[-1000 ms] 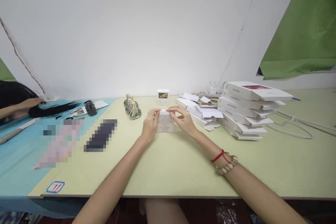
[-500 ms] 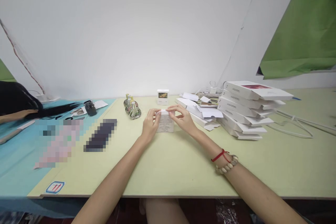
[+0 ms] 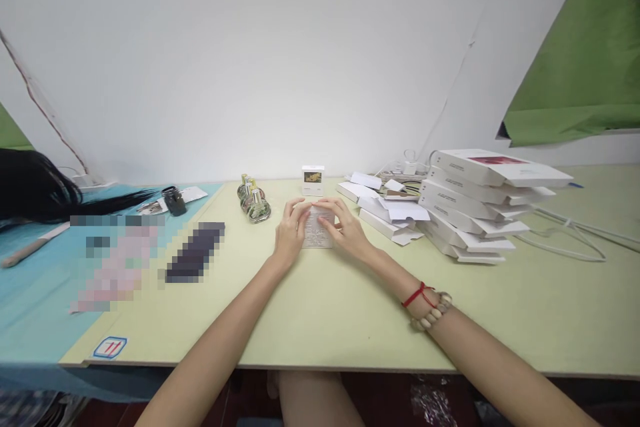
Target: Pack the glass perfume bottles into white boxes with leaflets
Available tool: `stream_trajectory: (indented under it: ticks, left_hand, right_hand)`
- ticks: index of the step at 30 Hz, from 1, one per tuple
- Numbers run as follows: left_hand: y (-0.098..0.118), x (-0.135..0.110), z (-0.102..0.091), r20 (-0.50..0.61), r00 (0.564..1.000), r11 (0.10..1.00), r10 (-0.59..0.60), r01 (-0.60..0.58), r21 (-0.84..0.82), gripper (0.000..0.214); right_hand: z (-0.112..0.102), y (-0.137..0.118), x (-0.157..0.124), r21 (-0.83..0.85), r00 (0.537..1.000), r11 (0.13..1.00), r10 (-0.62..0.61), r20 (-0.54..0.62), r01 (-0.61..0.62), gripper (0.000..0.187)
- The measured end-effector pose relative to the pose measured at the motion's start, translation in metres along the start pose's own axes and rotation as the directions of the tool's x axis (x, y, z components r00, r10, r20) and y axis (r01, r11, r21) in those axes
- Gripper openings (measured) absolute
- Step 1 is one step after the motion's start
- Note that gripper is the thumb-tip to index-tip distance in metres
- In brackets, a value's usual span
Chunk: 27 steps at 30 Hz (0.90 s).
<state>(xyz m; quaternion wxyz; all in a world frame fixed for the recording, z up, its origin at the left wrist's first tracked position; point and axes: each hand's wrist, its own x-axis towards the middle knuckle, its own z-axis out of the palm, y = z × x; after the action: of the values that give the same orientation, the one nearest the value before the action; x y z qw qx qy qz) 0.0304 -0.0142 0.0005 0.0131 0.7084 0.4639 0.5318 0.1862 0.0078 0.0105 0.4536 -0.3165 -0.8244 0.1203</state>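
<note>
A small white box (image 3: 316, 235) with rows of fine print stands upright on the yellow table in front of me. My left hand (image 3: 292, 230) is closed on its left side, fingertips at the top edge. From the right, my right hand (image 3: 346, 227) grips the same box, its thumb on the printed face and its fingers over the top. The fingers hide the box's upper edge. Behind it stands another white box (image 3: 313, 180) with a dark and yellow picture. Several glass perfume bottles (image 3: 259, 205) with gold-coloured tops stand in a row to the left.
At right rises a stack of flat white boxes (image 3: 470, 203), beside loose folded cartons (image 3: 385, 207) and white cables (image 3: 575, 230). On the left are a dark jar (image 3: 173, 201), a blue cloth (image 3: 30, 320), blurred-out items and a person's black hair (image 3: 35, 187).
My fingers have shifted over the top of the box, and my right thumb has come down onto its printed face. At the left, the other person's hand has gone out of sight.
</note>
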Motion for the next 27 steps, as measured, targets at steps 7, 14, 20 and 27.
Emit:
stream_trajectory:
  ticks: [7,14,20,27]
  left_hand:
    - [-0.003,0.0,0.003,-0.005,1.0,1.0,0.03,-0.03,-0.006,0.025]
    - [-0.005,-0.001,0.003,0.041,0.999,1.0,0.022,-0.022,0.004,0.025]
    - [-0.007,-0.005,0.004,0.087,0.996,0.999,-0.034,0.033,0.01,0.043]
    - [-0.013,-0.01,0.01,0.174,0.958,0.968,-0.227,0.241,-0.066,0.074]
  right_hand:
    - [0.006,0.004,0.001,0.057,0.998,0.998,0.018,-0.066,-0.014,0.029]
    - [0.006,0.007,0.004,0.087,0.998,0.996,0.029,-0.05,-0.024,0.026]
    - [0.006,0.014,-0.002,0.116,0.99,0.984,0.133,0.051,-0.138,0.089]
    - [0.006,0.023,-0.005,0.025,0.947,0.954,0.293,0.132,-0.298,0.1]
